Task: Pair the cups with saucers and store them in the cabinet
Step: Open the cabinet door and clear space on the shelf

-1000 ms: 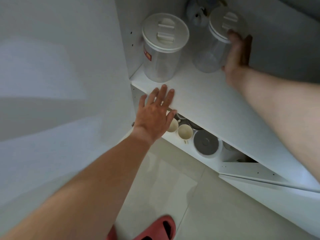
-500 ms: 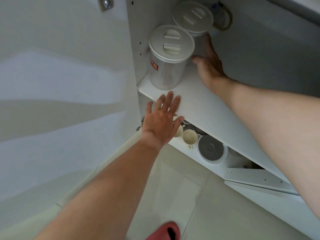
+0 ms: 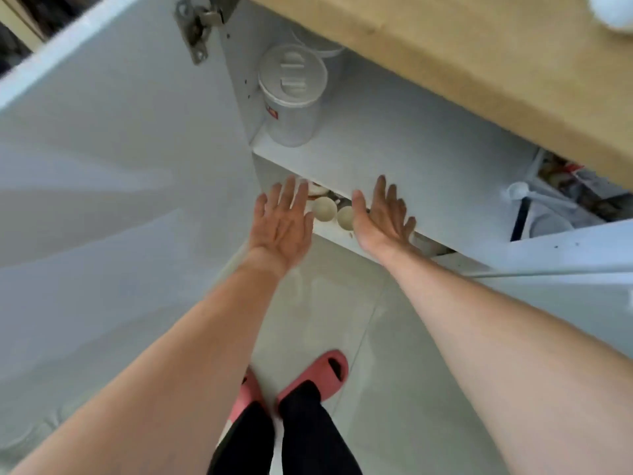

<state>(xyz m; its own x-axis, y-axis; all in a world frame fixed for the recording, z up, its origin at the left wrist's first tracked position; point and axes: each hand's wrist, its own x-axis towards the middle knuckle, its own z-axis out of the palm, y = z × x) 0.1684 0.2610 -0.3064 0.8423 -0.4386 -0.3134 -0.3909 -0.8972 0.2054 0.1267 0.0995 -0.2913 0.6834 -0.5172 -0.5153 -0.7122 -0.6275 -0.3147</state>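
Cups (image 3: 334, 214) sit just inside the front edge of the lower shelf (image 3: 337, 237), in the gap between my two hands and slightly beyond the fingertips, mouths up so their long axes run vertical. My left hand (image 3: 281, 225) hangs flat with fingers spread, gripping nothing, just left of the nearer cream cup; my right hand (image 3: 383, 217) is likewise spread and empty, its thumb almost over the second cup's rim. I judge the right hand marginally nearer, though both are close. Whether saucers lie under these cups I cannot tell, since the upper shelf (image 3: 428, 173) hides everything behind them. A lidded canister (image 3: 291, 94) stands at that upper shelf's left front corner, well apart from my hands.
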